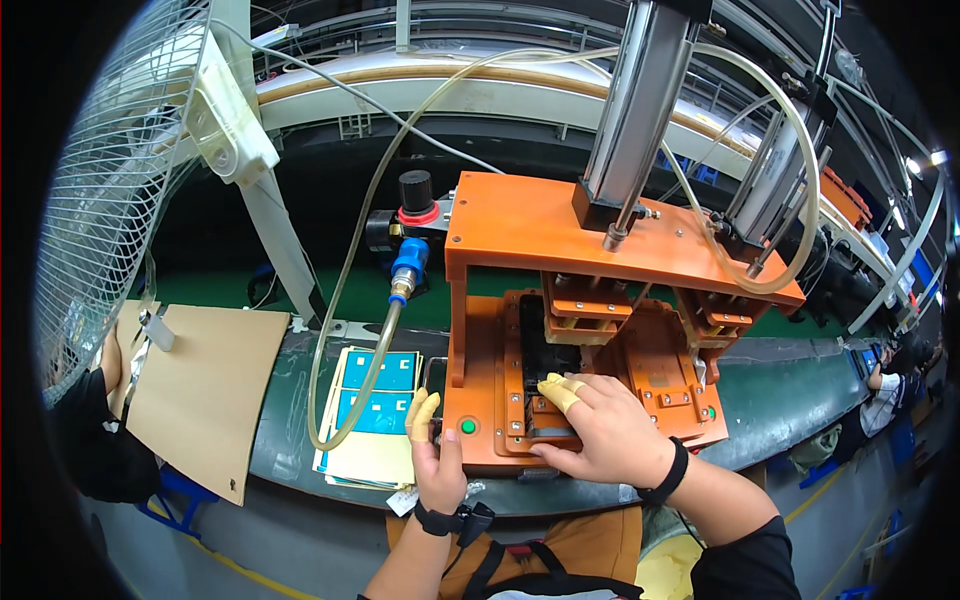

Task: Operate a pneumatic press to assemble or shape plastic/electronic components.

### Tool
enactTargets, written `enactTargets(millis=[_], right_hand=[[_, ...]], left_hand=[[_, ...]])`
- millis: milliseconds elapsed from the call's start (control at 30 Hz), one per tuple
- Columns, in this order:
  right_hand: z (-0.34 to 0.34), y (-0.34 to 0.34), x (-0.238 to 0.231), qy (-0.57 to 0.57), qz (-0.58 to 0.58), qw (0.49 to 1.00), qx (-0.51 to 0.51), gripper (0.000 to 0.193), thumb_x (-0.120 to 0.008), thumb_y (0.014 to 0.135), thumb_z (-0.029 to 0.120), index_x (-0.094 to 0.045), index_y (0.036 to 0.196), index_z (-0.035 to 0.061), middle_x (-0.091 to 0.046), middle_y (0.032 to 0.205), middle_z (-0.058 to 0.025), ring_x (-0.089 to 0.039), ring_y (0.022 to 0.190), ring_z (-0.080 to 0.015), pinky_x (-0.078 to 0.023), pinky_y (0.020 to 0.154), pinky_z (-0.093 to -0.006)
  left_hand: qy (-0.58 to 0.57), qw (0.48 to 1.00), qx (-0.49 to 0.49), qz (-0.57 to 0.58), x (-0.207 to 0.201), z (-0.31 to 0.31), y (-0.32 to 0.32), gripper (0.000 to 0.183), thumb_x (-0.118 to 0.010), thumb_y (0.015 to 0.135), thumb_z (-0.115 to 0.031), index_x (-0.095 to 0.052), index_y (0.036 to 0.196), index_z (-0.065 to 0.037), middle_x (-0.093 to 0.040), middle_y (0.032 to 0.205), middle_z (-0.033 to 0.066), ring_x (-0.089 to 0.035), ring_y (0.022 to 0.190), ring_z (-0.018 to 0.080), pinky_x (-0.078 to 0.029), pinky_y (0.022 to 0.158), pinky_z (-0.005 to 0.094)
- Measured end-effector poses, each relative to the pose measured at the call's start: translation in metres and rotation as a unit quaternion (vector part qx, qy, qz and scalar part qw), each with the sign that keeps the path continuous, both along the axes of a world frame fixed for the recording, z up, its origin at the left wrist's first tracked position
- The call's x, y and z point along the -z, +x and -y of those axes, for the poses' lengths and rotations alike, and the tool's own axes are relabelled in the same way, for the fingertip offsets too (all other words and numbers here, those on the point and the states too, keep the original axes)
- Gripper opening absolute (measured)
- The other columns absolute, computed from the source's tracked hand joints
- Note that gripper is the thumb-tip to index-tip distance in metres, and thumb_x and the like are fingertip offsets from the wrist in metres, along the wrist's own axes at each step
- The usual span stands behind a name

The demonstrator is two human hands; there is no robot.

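Note:
My right hand (610, 430) lies palm down over the near part of the fixture in an orange press (620, 235). Its fingers are stretched out, some in yellow finger cots, and touch or hover just over a dark flat piece (545, 345) in the fixture's recess. The thumb points left along the near edge, apart from the fingers. At the press's left side, my left hand (440, 480) is upright, with two yellow-covered fingers extended and the thumb apart. It is beside a green button (467, 427); I see nothing held in it.
Left of the press lie blue-and-cream sheets (375, 390) on the green bench (290, 400). A clear air hose (330, 350) loops over them from a regulator (417, 195). Metal cylinders (640, 100) rise above the press. A brown board (210, 390) and a fan guard (120, 180) stand left.

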State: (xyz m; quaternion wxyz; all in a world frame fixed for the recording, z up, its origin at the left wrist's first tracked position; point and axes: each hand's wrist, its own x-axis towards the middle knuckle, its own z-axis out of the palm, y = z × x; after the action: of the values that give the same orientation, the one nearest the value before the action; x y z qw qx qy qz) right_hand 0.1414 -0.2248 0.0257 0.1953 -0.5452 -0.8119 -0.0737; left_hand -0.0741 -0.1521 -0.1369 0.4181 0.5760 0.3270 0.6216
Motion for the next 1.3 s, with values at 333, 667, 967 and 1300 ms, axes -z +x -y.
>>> enactTargets(millis=[333,667,967,1300], right_hand=[[0.041,-0.056,0.009,0.131,-0.133,0.974,-0.125,0.052,-0.083,0.081,0.031,-0.070,0.124,0.0061,-0.060,0.136,-0.0202,-0.063,0.115,-0.0366,-0.052,0.097,-0.0433],[0.017,-0.116,0.073,-0.105,-0.244,0.964,-0.026,0.073,-0.075,0.089,0.030,-0.046,0.148,-0.0018,-0.040,0.149,-0.0381,-0.071,0.091,-0.0434,-0.062,0.074,-0.0419],[0.002,-0.145,0.161,-0.223,-0.229,0.934,-0.159,0.054,-0.070,0.091,0.025,-0.057,0.139,0.0041,-0.051,0.145,-0.0250,-0.066,0.111,-0.0401,-0.058,0.092,-0.0453],[-0.014,-0.156,0.186,-0.158,-0.191,0.957,-0.150,0.058,-0.073,0.084,0.026,-0.058,0.133,-0.0013,-0.056,0.128,-0.0253,-0.067,0.100,-0.0386,-0.058,0.087,-0.0450]], left_hand=[[0.084,0.989,-0.033,-0.118,-0.021,0.023,-0.044,0.043,-0.061,0.096,-0.003,-0.056,0.138,0.003,-0.054,0.144,0.0212,-0.053,0.134,0.0338,-0.038,0.116,0.0447],[0.164,0.880,-0.008,-0.446,-0.029,-0.043,-0.114,0.046,-0.081,0.081,-0.013,-0.064,0.123,-0.004,-0.063,0.128,0.0206,-0.059,0.120,0.0427,-0.047,0.105,0.0495],[0.072,0.815,0.005,-0.575,-0.031,-0.066,-0.096,0.045,-0.083,0.081,-0.022,-0.069,0.119,-0.002,-0.064,0.125,0.0223,-0.059,0.119,0.0419,-0.046,0.107,0.0466],[0.063,0.829,0.002,-0.555,-0.031,-0.063,-0.091,0.038,-0.087,0.077,-0.021,-0.072,0.106,-0.002,-0.066,0.123,0.0234,-0.061,0.118,0.0412,-0.050,0.103,0.0469]])
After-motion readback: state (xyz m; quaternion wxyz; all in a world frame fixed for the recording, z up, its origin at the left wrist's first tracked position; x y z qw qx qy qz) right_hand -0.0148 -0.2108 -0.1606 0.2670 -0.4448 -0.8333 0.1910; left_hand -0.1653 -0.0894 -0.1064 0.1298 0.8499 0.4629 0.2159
